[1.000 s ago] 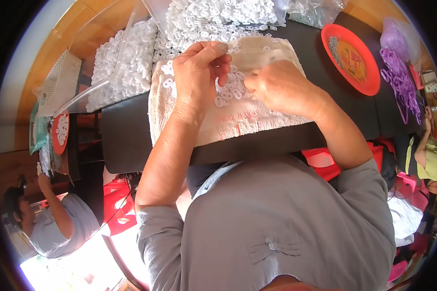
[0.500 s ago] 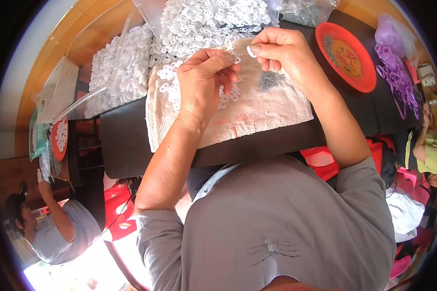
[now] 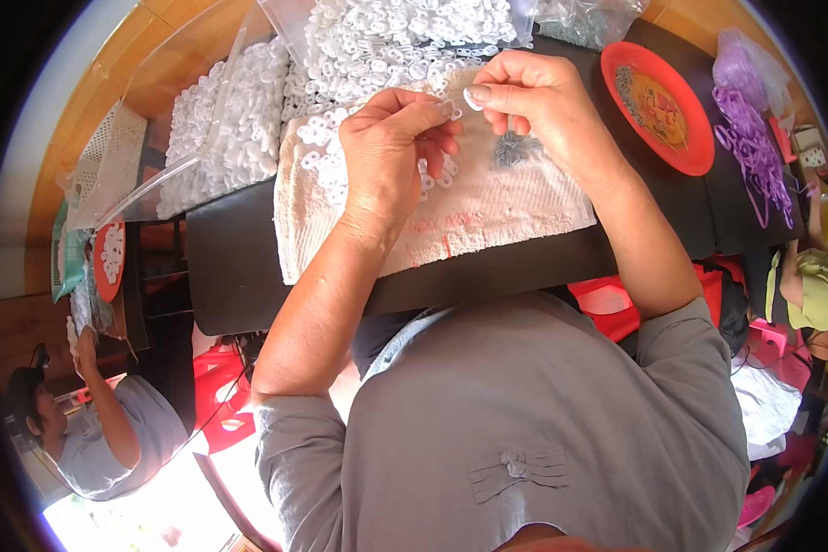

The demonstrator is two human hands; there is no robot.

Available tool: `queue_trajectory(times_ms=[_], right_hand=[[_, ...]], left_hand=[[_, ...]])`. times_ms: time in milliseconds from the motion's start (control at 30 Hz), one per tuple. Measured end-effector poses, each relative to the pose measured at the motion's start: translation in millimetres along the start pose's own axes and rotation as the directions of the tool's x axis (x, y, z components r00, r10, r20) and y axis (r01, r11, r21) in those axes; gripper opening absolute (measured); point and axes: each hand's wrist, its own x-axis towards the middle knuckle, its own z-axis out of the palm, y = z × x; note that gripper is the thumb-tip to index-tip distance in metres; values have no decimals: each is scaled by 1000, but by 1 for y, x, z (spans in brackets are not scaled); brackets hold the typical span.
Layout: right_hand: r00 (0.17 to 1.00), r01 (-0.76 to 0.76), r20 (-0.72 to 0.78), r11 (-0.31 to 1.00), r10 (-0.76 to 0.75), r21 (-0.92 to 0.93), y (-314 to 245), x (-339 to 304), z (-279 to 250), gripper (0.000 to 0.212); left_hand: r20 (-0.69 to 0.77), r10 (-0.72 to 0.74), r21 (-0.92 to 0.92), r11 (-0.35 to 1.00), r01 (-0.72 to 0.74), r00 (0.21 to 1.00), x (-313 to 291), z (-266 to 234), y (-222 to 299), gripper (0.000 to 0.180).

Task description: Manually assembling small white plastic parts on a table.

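Over a beige towel (image 3: pixel 524 216) on the dark table, my two hands face each other. Between thumb and index finger, my right hand (image 3: pixel 531 92) pinches a small white plastic piece (image 3: pixel 473 99). My left hand (image 3: pixel 391 138) is closed in a pinch on another small white plastic piece (image 3: pixel 449 109) with a hole, partly covered by its fingertips. Loose white plastic pieces (image 3: pixel 322 161) lie on the towel beside and beneath my left hand. A little heap of grey metal bits (image 3: pixel 515 149) rests on the towel below my right hand.
Clear bins of white pieces (image 3: pixel 230 120) stand at the back and left. A red oval plate (image 3: pixel 699 152) holds grey bits at the right, near purple ribbons (image 3: pixel 754 152). A clear bag (image 3: pixel 589 23) sits at the back. Another person (image 3: pixel 110 423) works at far left.
Both hands stay close together in nearly the same place. My right hand has shifted slightly left with its white piece, narrowing the gap to my left hand.
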Motion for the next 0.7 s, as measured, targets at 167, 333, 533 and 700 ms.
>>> queue_trajectory(times_ms=[167, 333, 533, 700], right_hand=[[999, 49, -2, 998, -49, -37, -1, 0, 3, 13], [999, 22, 28, 1000, -23, 15, 1, 0, 5, 15], [989, -112, 98, 993, 107, 48, -4, 2, -6, 21], [972, -115, 216, 989, 93, 92, -2, 4, -12, 21]], left_hand=[[-6, 1, 2, 1000, -1, 1000, 0, 0, -2, 7], [23, 7, -1, 1000, -7, 1000, -1, 2, -6, 7], [100, 76, -20, 997, -74, 992, -5, 8, -3, 14], [187, 156, 78, 982, -173, 970, -6, 9, -7, 23]])
